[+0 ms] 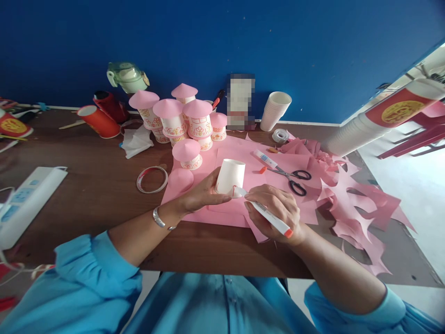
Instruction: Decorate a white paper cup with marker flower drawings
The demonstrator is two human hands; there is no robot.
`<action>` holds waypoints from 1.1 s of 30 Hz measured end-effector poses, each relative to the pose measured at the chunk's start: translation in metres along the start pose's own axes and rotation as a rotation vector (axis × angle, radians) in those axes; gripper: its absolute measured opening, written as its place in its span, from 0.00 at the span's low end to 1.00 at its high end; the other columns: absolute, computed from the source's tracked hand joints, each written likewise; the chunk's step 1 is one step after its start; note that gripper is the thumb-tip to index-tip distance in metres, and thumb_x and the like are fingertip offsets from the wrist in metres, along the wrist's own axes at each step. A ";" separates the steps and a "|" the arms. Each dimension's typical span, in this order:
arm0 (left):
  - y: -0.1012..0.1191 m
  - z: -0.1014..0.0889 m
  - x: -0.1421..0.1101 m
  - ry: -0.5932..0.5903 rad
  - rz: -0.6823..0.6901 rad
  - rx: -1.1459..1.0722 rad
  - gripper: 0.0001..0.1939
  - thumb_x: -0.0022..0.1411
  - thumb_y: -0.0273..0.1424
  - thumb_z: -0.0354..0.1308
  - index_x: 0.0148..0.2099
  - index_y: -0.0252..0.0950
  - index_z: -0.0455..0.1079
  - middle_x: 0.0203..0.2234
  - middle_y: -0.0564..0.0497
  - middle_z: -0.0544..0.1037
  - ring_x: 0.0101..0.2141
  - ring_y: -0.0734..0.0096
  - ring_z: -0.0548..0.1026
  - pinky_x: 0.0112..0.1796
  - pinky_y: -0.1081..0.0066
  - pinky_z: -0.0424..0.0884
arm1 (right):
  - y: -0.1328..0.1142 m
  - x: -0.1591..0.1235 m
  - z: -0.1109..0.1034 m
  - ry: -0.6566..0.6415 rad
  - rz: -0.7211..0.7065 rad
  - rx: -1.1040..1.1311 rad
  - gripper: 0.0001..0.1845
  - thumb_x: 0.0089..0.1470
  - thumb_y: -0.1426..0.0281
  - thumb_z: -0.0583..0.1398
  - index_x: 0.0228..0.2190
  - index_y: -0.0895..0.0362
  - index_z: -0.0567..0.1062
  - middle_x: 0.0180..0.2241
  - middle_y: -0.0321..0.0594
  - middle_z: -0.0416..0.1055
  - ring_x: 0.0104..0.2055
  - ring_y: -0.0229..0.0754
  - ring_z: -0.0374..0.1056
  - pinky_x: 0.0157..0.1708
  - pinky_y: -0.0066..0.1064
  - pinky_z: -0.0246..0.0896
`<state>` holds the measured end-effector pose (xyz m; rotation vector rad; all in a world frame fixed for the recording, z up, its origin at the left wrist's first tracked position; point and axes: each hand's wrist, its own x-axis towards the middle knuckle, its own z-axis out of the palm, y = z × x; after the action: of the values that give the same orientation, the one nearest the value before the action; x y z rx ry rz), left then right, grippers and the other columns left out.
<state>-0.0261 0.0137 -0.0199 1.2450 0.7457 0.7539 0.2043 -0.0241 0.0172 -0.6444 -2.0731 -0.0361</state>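
My left hand point(205, 190) is closed round a white paper cup point(232, 175), held tilted over pink paper point(222, 214). A small red line shows low on the cup's side. In my right hand point(276, 208) is a white marker pen point(269, 217) with a red end, its tip touching the cup near that line. Just beyond the cup, a small cup house point(189, 157) with a pink cone roof stands on the paper. Several more decorated cups with pink cone roofs point(198, 108) are grouped behind it. An orange-red cap point(263, 170) lies close by.
Black-handled scissors point(290, 176) and a glue stick point(265, 158) lie right of the cup. Pink scraps point(358, 208) cover the table's right side. Stacked white cups point(276, 111) stand at the back, near a tape roll point(280, 135). Leftward are another tape roll point(152, 179) and a power strip point(33, 199).
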 end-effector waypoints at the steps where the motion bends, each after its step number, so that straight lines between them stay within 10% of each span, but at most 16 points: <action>1: -0.001 0.000 0.000 -0.001 0.009 0.002 0.37 0.55 0.42 0.77 0.62 0.40 0.68 0.53 0.44 0.76 0.52 0.53 0.73 0.52 0.55 0.71 | 0.000 0.000 0.000 -0.001 0.002 -0.005 0.10 0.64 0.78 0.61 0.46 0.56 0.73 0.33 0.39 0.78 0.32 0.39 0.78 0.32 0.30 0.77; 33: 0.007 0.003 -0.001 -0.017 0.019 0.029 0.33 0.58 0.44 0.74 0.62 0.41 0.69 0.51 0.45 0.75 0.50 0.57 0.72 0.50 0.59 0.72 | -0.001 0.001 -0.002 0.013 -0.003 0.014 0.15 0.59 0.81 0.62 0.47 0.55 0.73 0.31 0.36 0.79 0.29 0.39 0.77 0.30 0.30 0.76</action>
<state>-0.0251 0.0122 -0.0122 1.2849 0.7339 0.7493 0.2053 -0.0252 0.0189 -0.6307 -2.0603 -0.0272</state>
